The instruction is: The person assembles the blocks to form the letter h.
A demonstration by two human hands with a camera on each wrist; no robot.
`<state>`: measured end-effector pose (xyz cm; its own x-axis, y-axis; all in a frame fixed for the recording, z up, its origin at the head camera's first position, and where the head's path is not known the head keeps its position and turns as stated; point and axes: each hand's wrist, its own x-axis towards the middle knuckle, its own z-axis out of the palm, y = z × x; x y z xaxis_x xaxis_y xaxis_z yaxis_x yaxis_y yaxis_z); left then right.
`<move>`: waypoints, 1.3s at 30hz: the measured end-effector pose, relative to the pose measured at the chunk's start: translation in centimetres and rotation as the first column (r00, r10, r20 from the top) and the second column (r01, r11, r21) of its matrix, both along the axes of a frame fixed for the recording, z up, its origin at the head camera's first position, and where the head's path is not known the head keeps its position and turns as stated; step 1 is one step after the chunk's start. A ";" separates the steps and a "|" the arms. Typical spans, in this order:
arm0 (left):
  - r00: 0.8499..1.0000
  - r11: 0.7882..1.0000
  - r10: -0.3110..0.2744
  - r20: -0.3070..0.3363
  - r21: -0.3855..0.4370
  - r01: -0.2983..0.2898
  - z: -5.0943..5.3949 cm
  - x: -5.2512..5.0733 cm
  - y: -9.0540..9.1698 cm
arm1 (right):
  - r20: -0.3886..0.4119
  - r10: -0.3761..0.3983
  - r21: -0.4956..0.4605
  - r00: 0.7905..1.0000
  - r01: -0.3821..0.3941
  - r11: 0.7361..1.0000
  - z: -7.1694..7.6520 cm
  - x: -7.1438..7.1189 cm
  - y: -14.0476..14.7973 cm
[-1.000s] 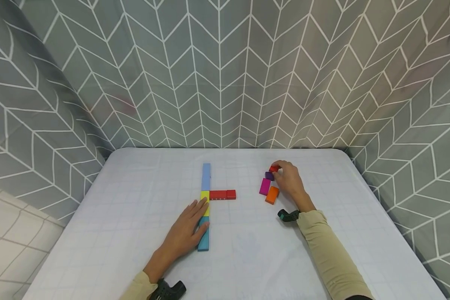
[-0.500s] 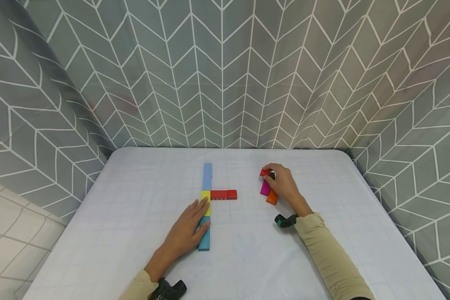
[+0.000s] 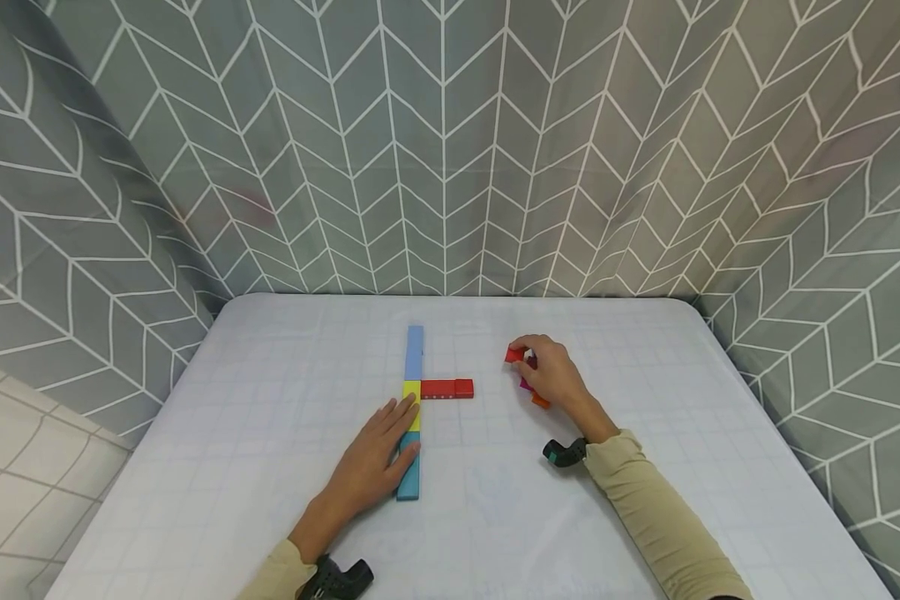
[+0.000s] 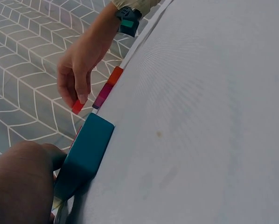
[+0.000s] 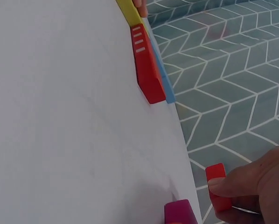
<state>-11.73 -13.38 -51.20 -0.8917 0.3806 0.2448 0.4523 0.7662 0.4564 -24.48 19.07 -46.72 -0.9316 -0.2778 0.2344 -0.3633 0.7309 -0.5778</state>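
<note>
My left hand (image 3: 375,454) lies with its fingers extended over the yellow block (image 3: 412,388) and the teal block (image 3: 408,487) of a column, hiding part of both. A light blue block (image 3: 415,352) continues that column at the far end. Two red blocks (image 3: 438,389) stick out to the right from the yellow one. My right hand (image 3: 558,375) pinches a small red block (image 5: 217,186) between thumb and fingers, off the table in the left wrist view. Beneath that hand, partly covered, are a purple block (image 4: 97,103), a magenta block (image 5: 180,212) and an orange block (image 4: 115,75).
A white cloth with a faint grid covers the table (image 3: 480,517). Grey chevron-patterned curtains (image 3: 442,150) hang behind and on both sides. Each wrist wears a black camera mount, the right one (image 3: 565,453) close above the cloth.
My right hand has carried the small red block left and slightly nearer, away from the purple block, and now covers more of the loose blocks. My left hand has stayed in place.
</note>
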 end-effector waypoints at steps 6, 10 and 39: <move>1.000 1.000 -0.001 -0.009 -0.002 0.001 -0.1 -0.1 0.0 | -0.020 0.036 0.003 0.999 -0.036 0.999 0.0 0.6 -0.5; 1.000 1.000 -0.005 0.000 0.000 0.005 -0.1 0.0 0.0 | -0.030 0.041 0.005 0.999 -0.041 0.999 0.0 0.9 -0.8; 1.000 0.999 -0.005 -0.016 0.031 0.006 0.0 0.0 0.1 | -0.093 0.222 0.023 0.971 -0.221 0.975 -0.4 2.1 -2.4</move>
